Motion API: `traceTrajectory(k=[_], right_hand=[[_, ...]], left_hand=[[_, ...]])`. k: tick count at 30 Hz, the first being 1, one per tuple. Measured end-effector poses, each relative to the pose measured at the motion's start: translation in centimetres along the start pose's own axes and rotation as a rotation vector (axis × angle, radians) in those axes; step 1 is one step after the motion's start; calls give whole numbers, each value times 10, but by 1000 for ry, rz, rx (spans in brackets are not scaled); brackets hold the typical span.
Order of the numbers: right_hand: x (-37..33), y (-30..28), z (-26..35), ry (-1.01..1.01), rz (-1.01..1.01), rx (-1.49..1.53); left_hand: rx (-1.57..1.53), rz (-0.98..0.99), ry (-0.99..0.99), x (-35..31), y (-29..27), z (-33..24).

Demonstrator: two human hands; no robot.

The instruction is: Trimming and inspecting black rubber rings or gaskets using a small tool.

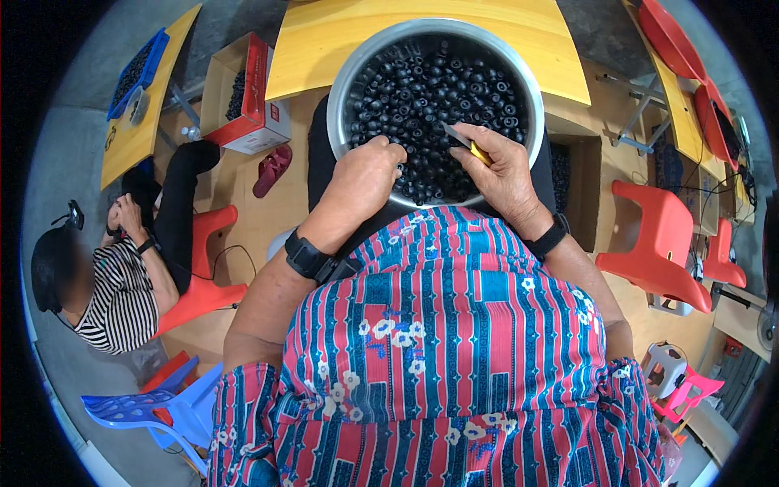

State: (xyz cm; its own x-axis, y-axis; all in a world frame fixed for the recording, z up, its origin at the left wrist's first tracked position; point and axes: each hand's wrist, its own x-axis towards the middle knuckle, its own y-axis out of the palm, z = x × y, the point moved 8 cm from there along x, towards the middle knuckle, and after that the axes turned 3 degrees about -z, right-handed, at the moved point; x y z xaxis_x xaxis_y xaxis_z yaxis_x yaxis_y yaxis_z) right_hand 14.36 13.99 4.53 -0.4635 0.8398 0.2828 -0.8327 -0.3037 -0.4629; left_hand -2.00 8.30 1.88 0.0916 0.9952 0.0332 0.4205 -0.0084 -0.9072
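Note:
A wide metal basin [340, 81] rests at my lap against the table edge, heaped with small black rounded parts [438, 89], some showing a hole in the end. My right hand [501, 168] grips a utility knife [480, 152] with a yellow handle; its blade points up and left over the parts. My left hand [369, 172] is closed above the basin's near left side, its fingertips curled together. Whatever it may be pinching is hidden by the fingers. The two hands are apart.
A yellow table [308, 40] stands beyond the basin. At left a person in a striped shirt [122, 284] sits near a red-and-white carton [260, 105] and a blue tray [130, 89]. Red stools [657, 235] and a red basin [669, 36] are at right, a blue chair [154, 410] at lower left.

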Motion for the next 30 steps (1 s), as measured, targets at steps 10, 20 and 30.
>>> traceTrajectory(k=[10, 20, 30], right_hand=[[-1, 4, -11, 66, 42, 128], [-2, 15, -18, 142, 222, 175], [-2, 17, -25, 212, 236, 265]], left_hand=[[-427, -135, 139, 4, -32, -35], [-403, -160, 312, 5, -34, -51], [-513, -222, 239, 8, -37, -48]])
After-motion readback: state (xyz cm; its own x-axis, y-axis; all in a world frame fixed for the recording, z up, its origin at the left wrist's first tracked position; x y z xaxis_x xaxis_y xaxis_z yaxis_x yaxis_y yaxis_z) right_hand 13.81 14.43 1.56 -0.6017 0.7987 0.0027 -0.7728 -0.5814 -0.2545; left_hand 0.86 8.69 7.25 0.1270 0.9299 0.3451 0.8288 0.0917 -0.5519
